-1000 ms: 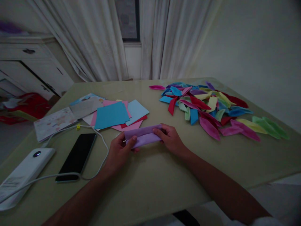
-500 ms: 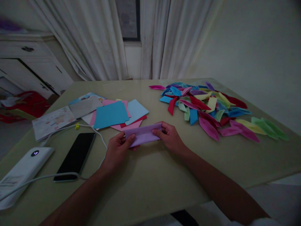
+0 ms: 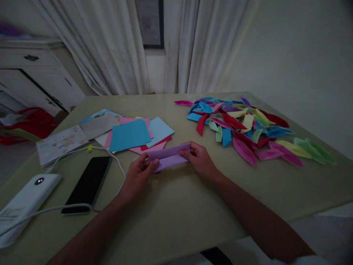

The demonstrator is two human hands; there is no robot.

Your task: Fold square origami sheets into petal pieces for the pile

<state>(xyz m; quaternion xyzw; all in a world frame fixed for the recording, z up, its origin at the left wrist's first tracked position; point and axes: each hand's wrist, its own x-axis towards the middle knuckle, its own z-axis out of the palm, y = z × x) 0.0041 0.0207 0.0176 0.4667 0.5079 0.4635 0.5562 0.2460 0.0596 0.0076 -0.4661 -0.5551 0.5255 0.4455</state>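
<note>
A purple sheet of paper [image 3: 169, 157], folded into a narrow strip with a lengthwise crease, is stretched between my two hands just above the table. My left hand [image 3: 139, 173] pinches its left end, thumb on top and fingers behind. At the other end my right hand [image 3: 200, 160] is closed on the paper in the same way, its thumb lying on the crease. The fingertips behind the strip are hidden. Just beyond my left hand lie loose coloured sheets, with a blue sheet [image 3: 130, 135] on top.
A heap of folded coloured paper pieces [image 3: 231, 121] covers the table's back right. On the left lie a black-screened phone [image 3: 88, 182], a white power bank [image 3: 30, 206], a white cable [image 3: 121, 165] and a printed booklet [image 3: 62, 143]. Curtains [image 3: 110, 48] hang behind the table [image 3: 176, 221].
The purple paper's upper flap stands more open along the crease, and the strip has shifted very slightly to the right. Both hands keep their grip on its ends.
</note>
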